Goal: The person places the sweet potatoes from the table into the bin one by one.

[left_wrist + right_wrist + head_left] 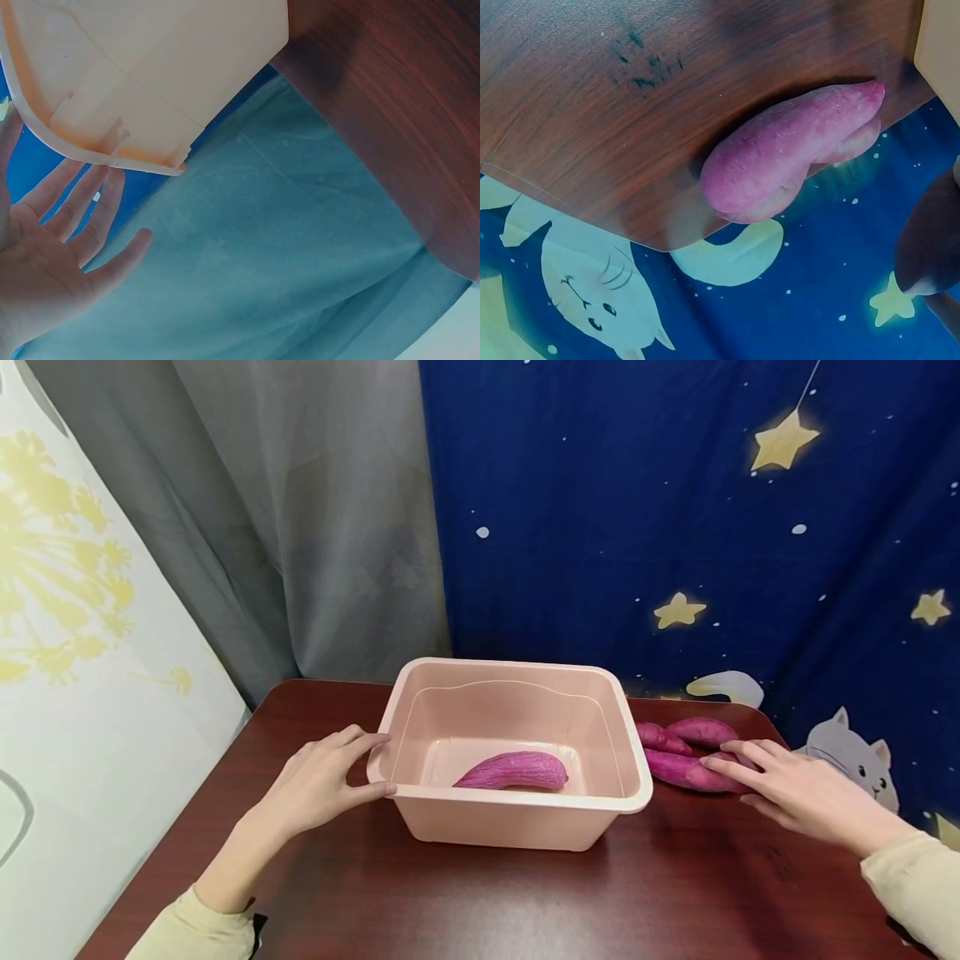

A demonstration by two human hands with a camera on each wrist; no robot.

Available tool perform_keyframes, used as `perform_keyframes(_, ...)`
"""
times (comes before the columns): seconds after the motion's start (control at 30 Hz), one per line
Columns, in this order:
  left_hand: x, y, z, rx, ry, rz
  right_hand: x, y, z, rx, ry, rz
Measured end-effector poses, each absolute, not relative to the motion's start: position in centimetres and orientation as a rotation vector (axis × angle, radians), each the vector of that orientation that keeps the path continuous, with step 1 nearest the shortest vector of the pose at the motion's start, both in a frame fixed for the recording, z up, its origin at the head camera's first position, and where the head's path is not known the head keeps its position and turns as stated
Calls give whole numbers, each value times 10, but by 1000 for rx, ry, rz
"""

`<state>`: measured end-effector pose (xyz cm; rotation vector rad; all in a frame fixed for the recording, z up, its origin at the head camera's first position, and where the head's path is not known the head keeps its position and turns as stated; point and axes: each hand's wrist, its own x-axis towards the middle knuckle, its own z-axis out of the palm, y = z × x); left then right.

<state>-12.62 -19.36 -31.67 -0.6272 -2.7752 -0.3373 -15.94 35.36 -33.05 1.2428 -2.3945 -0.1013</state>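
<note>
A pale pink plastic basin [510,822] stands mid-table with one purple sweet potato [517,770] lying on its bottom. At the basin's left front corner is my left hand [318,781], thumb and fingertips at the rim. The left wrist view shows the left hand's fingers [71,206] spread and mostly straight, tips against the rim's edge. My right hand [798,785] reaches over the sweet potatoes [675,768] to the right of the basin, fingertips overlapping the nearest one. In the right wrist view, only a dark part of the hand [930,236] shows, apart from the large sweet potato [787,146].
The dark red wooden table [510,902] extends in front of the basin. Behind it hang a grey curtain [352,527] and a blue curtain [585,527] with stars. A white panel [90,693] with a yellow pattern borders the table's left side.
</note>
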Motion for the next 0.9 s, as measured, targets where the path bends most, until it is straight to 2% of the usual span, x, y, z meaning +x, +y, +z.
perform_keyframes(0.5, -127, -194, -318, -635, -2768, -333, -153, 350, -308, 1233, -2369, -129)
perform_keyframes(0.9, -127, -194, -317, -648, -2760, -339, -159, 341, -293, 1325, -2276, -152)
